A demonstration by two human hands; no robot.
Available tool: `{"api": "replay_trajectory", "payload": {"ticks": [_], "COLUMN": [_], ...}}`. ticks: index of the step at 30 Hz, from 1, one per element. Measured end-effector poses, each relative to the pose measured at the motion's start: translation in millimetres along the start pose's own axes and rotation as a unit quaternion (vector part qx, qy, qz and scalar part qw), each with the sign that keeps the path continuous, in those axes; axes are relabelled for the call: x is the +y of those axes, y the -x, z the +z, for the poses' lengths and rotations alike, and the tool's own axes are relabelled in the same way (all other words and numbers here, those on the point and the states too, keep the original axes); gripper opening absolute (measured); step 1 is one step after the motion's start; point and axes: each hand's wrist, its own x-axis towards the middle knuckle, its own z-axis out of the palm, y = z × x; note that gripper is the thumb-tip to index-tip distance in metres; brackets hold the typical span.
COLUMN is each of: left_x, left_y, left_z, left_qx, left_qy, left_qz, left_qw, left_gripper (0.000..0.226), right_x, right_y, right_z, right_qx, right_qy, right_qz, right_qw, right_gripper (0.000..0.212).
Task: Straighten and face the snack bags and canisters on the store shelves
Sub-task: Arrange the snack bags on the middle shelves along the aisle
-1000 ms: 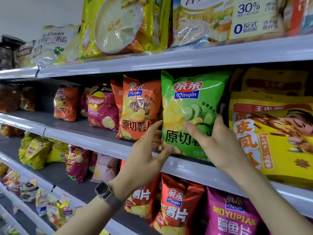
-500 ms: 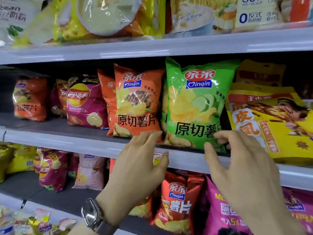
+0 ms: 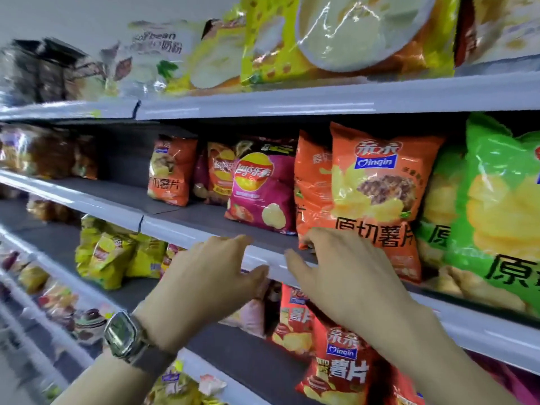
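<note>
Orange chip bag (image 3: 377, 182) stands behind spread right hand (image 3: 347, 276), left hand (image 3: 210, 279) spread alongside.

Bright, even light falls from overhead and washes the whole rack. The yellow bag (image 3: 336, 39) on the top tier carries jagged white glare streaks across its glossy film, and the white shelf rail (image 3: 263, 102) below it shines in pale bands. Under that rail the back of the middle shelf (image 3: 125, 153) sinks into deep shadow. The orange bag (image 3: 377, 182) near the centre is the sharpest part, its print readable. Toward the left edge everything smears with motion blur: the dark packets (image 3: 43, 71) and the lower tiers are streaked. The wide lens bows the shelf lines and stretches the green bag (image 3: 502, 200) at the right edge. The wristwatch (image 3: 121, 334) looks slightly soft.
</note>
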Motion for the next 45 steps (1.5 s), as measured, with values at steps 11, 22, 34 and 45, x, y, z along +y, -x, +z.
{"api": "replay_trajectory", "payload": {"ticks": [11,22,34,45], "left_x": [-148,-289,-328,-360], "left_y": [-113,-243,-334,-365], "left_z": [-15,15,51,71], "left_qx": [-0.003,0.026,0.115,0.137], "left_qy": [-0.008,0.083,0.292,0.389], "left_qz": [-0.075,-0.177,-0.245,-0.191], "left_qw": [0.997,0.980,0.917,0.890], "left_gripper": [0.049,0.043,0.136,0.132], "right_x": [-66,-89,-63,-69], "right_y": [-114,-147,-198,-216], "right_z": [83,121,119,137], "right_qx": [0.035,0.005,-0.108,-0.072], "right_qy": [-0.021,-0.062,-0.359,-0.484], "right_qz": [0.081,0.109,0.215,0.235], "right_qw": [0.996,0.992,0.902,0.840], "right_gripper": [0.044,0.080,0.136,0.127]}}
